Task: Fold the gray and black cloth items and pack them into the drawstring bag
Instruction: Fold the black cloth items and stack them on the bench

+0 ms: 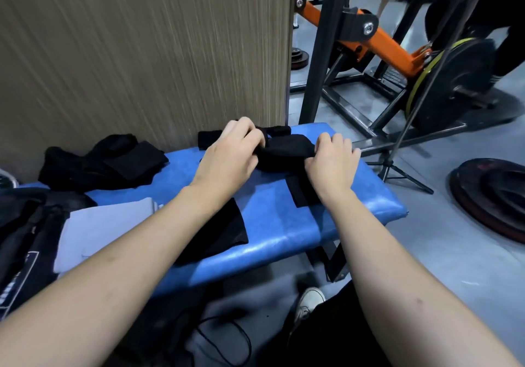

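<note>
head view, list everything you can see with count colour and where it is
bench: 1, blue padded, centre, carries the cloths
black cloth in hand: 1, black, far end of the bench, gripped by both hands
black cloth pile: 1 heap, black, far left of the bench by the wall
flat black cloth: 1, black, near edge of the bench, partly under the left forearm
gray cloth: 1, pale gray, folded, left on the bench
black bag: 1, black with white print, left edge
wood panel: 1, brown, behind the bench
weight machine: 1, orange and black, upper right
weight plates: 1 stack, dark, floor at right
shoe: 1, white, floor below the bench
left hand: 1, grips the cloth
right hand: 1, grips the cloth
</note>
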Action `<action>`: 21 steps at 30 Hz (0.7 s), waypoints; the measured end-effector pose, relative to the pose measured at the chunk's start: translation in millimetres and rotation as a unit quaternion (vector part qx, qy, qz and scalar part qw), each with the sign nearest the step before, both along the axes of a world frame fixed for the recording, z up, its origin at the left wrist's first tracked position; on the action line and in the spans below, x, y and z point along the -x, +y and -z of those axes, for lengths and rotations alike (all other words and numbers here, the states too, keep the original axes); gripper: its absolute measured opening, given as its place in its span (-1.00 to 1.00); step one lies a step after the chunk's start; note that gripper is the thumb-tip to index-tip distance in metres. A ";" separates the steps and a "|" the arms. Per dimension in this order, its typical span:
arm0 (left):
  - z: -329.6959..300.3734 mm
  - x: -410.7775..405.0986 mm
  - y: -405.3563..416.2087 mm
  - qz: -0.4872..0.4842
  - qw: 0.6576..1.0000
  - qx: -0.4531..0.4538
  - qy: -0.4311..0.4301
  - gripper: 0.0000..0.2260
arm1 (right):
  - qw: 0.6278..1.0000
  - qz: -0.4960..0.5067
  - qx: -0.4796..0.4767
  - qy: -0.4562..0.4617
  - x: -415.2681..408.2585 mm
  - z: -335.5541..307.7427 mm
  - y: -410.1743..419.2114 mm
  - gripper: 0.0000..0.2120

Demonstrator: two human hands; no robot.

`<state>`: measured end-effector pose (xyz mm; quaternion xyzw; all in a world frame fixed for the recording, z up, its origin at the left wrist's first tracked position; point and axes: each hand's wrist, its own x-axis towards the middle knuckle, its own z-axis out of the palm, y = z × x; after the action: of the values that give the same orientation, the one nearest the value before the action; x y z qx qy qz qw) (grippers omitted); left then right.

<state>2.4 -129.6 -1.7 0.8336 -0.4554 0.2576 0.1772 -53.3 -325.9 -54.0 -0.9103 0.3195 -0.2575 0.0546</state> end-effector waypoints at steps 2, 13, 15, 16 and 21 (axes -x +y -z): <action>-4.1 2.0 10.4 -0.001 1.000 0.005 -0.020 -0.82 | 0.999 -0.007 0.023 -0.033 0.2 -1.1 1.7 -0.84; -28.9 9.7 77.0 -0.045 0.995 0.079 0.033 -0.83 | 0.972 -0.096 -0.066 -0.203 41.0 -52.6 16.4 -0.76; -31.2 19.2 83.6 -0.073 0.979 0.127 0.141 -0.84 | 0.970 -0.113 -0.091 -0.195 52.4 -56.6 21.4 -0.79; -30.4 22.0 86.3 -0.081 0.971 0.138 0.179 -0.83 | 0.970 -0.127 -0.098 -0.184 55.8 -56.2 24.4 -0.79; -11.1 34.0 107.2 -0.103 0.966 0.102 0.213 -0.72 | 0.972 -0.196 -0.090 -0.090 56.2 -45.0 33.5 -0.85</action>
<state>-31.6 -22.4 9.4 0.8890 -0.2905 0.1357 0.3268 -109.5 -292.5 -9.0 -0.9195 0.1503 -0.2932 0.2145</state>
